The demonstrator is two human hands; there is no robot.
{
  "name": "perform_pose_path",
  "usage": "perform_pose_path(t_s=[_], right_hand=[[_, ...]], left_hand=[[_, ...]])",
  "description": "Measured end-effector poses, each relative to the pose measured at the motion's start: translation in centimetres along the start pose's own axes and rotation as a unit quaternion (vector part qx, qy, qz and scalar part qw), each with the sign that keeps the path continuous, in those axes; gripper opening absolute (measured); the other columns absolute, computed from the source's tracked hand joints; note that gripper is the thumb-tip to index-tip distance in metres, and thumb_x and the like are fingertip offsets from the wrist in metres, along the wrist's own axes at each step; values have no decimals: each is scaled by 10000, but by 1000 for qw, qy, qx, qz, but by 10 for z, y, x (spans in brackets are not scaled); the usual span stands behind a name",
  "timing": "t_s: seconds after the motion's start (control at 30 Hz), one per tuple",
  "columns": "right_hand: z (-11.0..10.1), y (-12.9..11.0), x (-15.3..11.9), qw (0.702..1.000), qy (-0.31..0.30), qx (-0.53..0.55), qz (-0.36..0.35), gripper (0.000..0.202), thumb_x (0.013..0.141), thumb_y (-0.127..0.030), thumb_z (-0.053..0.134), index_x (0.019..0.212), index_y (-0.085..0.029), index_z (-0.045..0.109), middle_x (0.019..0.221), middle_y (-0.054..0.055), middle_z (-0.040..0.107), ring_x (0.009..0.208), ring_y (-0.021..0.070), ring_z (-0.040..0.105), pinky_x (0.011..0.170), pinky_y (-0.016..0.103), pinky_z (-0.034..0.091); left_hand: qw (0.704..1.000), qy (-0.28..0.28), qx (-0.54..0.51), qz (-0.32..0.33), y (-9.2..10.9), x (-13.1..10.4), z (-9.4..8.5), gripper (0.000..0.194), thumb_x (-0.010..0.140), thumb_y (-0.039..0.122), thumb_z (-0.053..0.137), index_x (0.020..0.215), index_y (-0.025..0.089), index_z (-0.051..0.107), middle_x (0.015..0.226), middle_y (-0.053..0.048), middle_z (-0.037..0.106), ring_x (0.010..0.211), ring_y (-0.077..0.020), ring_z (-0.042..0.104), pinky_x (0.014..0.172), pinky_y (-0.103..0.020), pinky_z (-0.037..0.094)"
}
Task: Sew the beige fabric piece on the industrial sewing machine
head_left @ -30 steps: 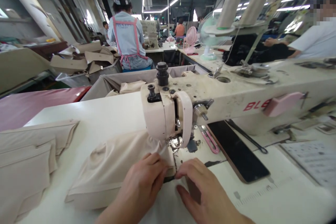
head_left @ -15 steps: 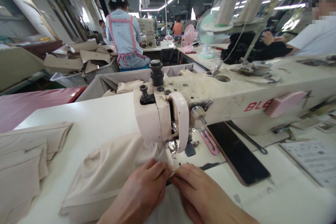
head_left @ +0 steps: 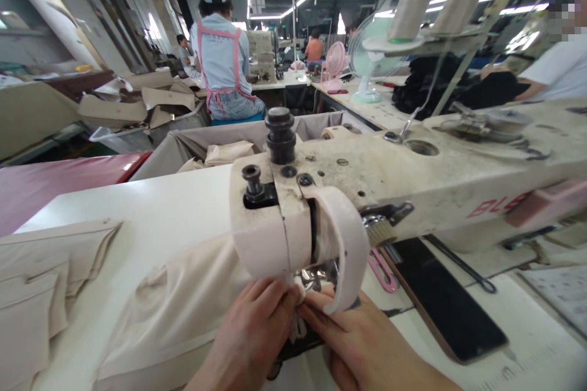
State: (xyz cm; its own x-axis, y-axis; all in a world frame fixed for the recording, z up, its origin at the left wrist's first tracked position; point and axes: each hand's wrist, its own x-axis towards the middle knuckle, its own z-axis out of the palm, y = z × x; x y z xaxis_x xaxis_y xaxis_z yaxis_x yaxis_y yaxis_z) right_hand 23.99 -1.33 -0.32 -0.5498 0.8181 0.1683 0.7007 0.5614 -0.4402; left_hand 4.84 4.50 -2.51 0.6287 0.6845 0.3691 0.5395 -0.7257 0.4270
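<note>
Beige fabric [head_left: 183, 299] lies on the white table, its right edge running under the head of the sewing machine [head_left: 261, 232]. My left hand [head_left: 259, 324] pinches that edge just in front of the needle area. Close beside it, my right hand [head_left: 353, 330] grips the same edge between thumb and fingers, partly behind the machine's curved white guard [head_left: 351, 244]. The fingertips of both hands nearly meet at the cloth. The needle and presser foot are mostly hidden by the guard and my fingers.
Folded beige pieces [head_left: 41, 287] lie at the left. Right of the machine head are a phone [head_left: 447, 299], a pink thread snipper [head_left: 383, 272] and a black rod-like tool [head_left: 463, 263]. Behind stands a cloth-lined bin [head_left: 183, 140]. A person in an apron [head_left: 224, 61] sits beyond it.
My view has come closer to the machine head, which looks larger. Both hands, still on the fabric edge, are nearer the needle area, with the right now partly behind the guard.
</note>
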Motion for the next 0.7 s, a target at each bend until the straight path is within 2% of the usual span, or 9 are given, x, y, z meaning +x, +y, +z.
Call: perform_pose_path(t_s=[0.1,0.27,0.43,0.6,0.7], right_hand=[[-3,-4,1,999,-9,14,37,568,673,-47,459,1220,-113,597,1206,120,628,1162,273,508,1062,402,374],[-4,-4,-1,996,-7,47,75,652,628,-37,474,1271,-112,552,1321,125,527,1263,264,395,1117,387,290],[-6,-4,-2,994,-1,59,92,595,633,-39,480,1216,-117,574,1258,127,540,1225,268,404,1079,396,328],[-3,-2,-2,995,25,58,75,583,647,-30,469,1213,-124,572,1227,125,548,1208,271,405,1062,413,338],[-1,-1,-3,994,40,63,74,578,644,-38,472,1203,-137,582,1221,120,556,1181,270,419,1031,412,363]], left_hand=[[1000,-2,-14,10,-4,6,-8,214,881,163,476,912,228,678,881,-43,707,797,-207,661,719,-308,553],[999,-16,-52,-3,-7,10,-12,183,850,119,508,825,207,666,791,-34,687,735,-176,651,710,-278,546],[997,13,-70,-19,-7,8,-7,182,865,112,526,844,211,678,798,-25,698,720,-161,654,645,-246,507],[997,-7,-71,-10,-2,12,-10,209,865,99,526,791,218,681,773,-12,688,682,-138,643,615,-213,474],[998,8,-61,-10,0,15,-10,220,847,84,521,751,204,678,698,-9,673,621,-131,629,582,-205,453]])
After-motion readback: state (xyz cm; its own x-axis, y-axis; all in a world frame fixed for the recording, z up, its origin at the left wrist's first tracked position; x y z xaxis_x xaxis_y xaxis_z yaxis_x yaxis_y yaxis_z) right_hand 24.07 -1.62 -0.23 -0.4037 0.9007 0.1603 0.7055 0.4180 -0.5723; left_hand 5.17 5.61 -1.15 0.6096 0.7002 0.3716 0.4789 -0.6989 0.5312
